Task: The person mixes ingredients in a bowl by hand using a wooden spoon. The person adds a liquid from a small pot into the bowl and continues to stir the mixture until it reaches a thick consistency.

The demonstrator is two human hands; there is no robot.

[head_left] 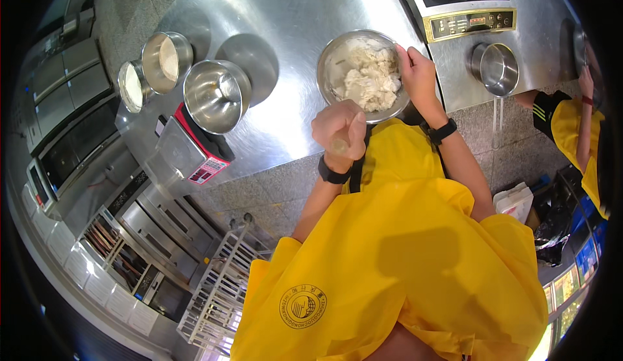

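A steel mixing bowl (326,53) near the counter's front edge holds shaggy, pale dough (373,79). My right hand (418,75) grips the bowl's right rim, thumb toward the inside and fingers around the outside. Over the bowl's near left side, my left hand (339,132) is closed in a fist around a tool with a pale, round-ended handle (339,145). The handle's end points toward me. The fist hides the tool's other end, so its kind cannot be made out.
Left on the steel counter (285,11) stand a shiny bowl (216,98) on a red-edged scale (195,147) and two bowls with pale powder (167,59). An induction cooker (470,24) and a saucepan (498,69) are at right. Another person (574,124) works far right.
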